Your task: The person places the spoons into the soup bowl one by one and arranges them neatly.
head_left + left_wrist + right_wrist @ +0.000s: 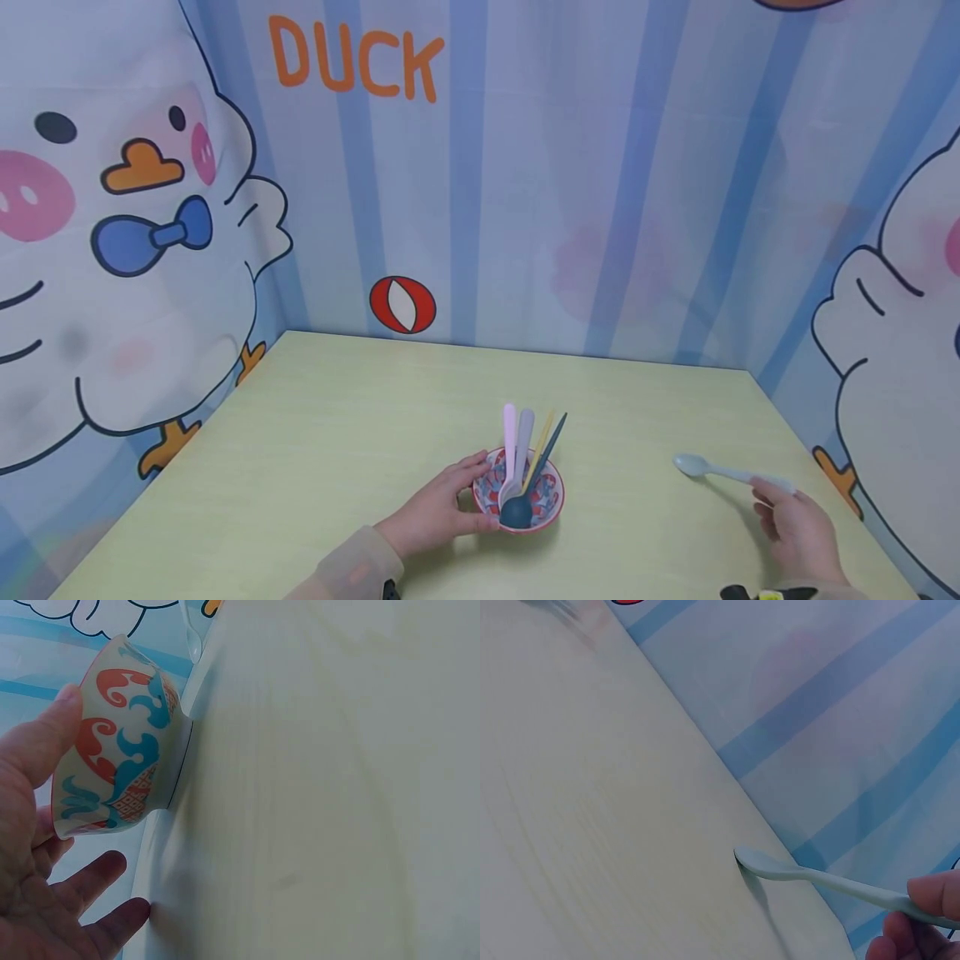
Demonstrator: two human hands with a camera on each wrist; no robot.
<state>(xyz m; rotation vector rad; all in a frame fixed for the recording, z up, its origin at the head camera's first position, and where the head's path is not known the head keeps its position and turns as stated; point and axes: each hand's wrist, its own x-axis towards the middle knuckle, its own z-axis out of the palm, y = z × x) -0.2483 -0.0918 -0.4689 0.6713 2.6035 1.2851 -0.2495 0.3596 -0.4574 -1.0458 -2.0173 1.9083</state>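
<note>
My left hand holds a small patterned bowl by its left side, thumb near the front and fingers at the back of the rim. In the left wrist view, the bowl shows red and blue swirls on its outside. Several utensils lean in it with handles up: a pink one, a lilac one, a yellow one and a dark teal spoon. At the right, my right hand pinches the handle of a pale blue spoon, its head toward the bowl and just above the table.
The pale yellow table ends at a blue striped curtain behind. Printed cloth with cartoon ducks hangs along the left and right sides.
</note>
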